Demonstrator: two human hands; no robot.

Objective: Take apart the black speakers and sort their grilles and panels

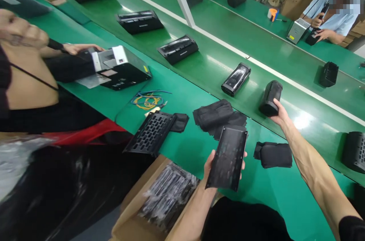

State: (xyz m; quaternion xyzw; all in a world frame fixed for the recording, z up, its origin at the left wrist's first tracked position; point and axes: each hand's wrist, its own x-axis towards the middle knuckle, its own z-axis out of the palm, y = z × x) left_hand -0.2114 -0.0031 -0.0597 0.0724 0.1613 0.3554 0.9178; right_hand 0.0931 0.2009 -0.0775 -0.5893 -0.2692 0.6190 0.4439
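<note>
My left hand [210, 165] holds a black grille panel [228, 157] from below, its inner face up, with dark mesh over its holes. Fingertips show along the panel's right edge. Out on the green belt, my right hand [280, 113] grips the near end of a black rounded casing [270, 98]. On the bench between my arms lies a stack of black mesh sheets [275, 154]. Beyond the panel is a larger fanned pile of black sheets [212, 115]. Another grille panel [152, 132] rests at the bench edge to the left, against a small pile of sheets [179, 122].
An open carton [134, 214] of plastic-wrapped parts stands below the bench. Several casings sit on the belt [285, 62], one wrapped [236, 78]. At left a co-worker's hand touches a silver-and-black machine [122, 70] near coiled cables [148, 100]. Co-workers sit across the belt.
</note>
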